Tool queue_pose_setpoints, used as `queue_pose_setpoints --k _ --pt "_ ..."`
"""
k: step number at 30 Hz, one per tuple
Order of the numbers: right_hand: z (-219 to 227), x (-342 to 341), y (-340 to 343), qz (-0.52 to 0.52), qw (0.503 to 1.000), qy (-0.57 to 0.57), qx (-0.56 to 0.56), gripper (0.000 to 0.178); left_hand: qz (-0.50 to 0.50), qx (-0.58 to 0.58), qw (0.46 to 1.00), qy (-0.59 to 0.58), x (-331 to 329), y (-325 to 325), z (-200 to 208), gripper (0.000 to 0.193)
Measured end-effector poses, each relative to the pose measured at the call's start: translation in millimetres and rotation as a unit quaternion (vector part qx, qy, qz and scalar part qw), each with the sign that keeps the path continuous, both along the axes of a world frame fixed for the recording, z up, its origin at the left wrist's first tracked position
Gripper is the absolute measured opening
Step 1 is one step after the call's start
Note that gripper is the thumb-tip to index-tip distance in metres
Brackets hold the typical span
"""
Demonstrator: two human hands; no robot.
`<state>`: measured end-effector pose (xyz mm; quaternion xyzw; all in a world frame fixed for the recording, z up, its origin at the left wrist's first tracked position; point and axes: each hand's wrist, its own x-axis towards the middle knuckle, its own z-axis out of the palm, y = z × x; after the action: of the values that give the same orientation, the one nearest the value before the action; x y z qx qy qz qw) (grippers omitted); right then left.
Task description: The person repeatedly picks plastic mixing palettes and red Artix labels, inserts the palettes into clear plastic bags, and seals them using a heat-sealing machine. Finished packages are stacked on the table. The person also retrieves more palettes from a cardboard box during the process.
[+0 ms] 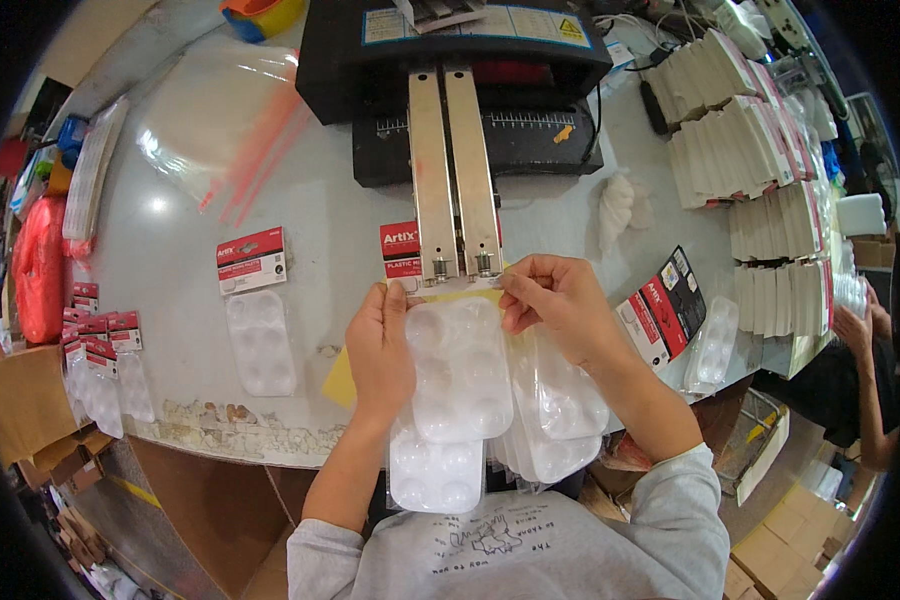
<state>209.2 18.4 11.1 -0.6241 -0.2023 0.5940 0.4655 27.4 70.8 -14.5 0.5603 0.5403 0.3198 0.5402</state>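
My left hand (381, 350) and my right hand (562, 308) pinch the two top corners of a clear bag with a white plastic paint palette (460, 372) in it. The bag's top edge is at the ends of two metal arms of a black stapling machine (332, 62). A red and white header card (398, 240) shows partly behind those arms; whether it is joined to the bag is hidden. Below hangs another bagged palette (436, 478). More bagged palettes (562, 400) lie overlapped under my right forearm. A yellow sheet (339, 380) peeks out beside my left hand.
A carded palette (261, 340) lies to the left, and several more hang over the table's left edge. Header cards (665, 308) lie at right, near tall stacks of folded cards (730, 150). Clear bags (220, 115) rest back left. Another person's hand (853, 328) is at far right.
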Motion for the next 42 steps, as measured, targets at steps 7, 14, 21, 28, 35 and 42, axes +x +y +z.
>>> queue_pose_setpoints --k 7,14,21,28,35,42 --pt "-4 -3 -4 0.013 0.999 -0.044 0.028 0.017 -0.003 0.033 0.999 -0.026 -1 -6 -5 0.035" --pt "19 56 -10 -0.054 0.795 -0.599 0.076 0.017 0.032 0.060 0.991 0.112 -53 22 12 0.025" --pt "-47 150 15 0.014 0.800 -0.599 -0.023 0.017 0.122 0.268 0.906 0.305 -114 -1 44 0.022" --pt "-6 155 -5 -0.030 0.715 -0.692 0.089 0.019 -0.041 0.101 0.971 0.214 -87 -67 42 0.022" --pt "1 94 -108 0.018 0.749 -0.651 -0.120 0.074 -0.032 0.089 0.978 0.186 -68 -65 26 0.021" --pt "-37 92 -127 -0.070 0.735 -0.675 -0.018 0.071 -0.043 0.201 0.963 0.174 -61 -69 33 0.016"
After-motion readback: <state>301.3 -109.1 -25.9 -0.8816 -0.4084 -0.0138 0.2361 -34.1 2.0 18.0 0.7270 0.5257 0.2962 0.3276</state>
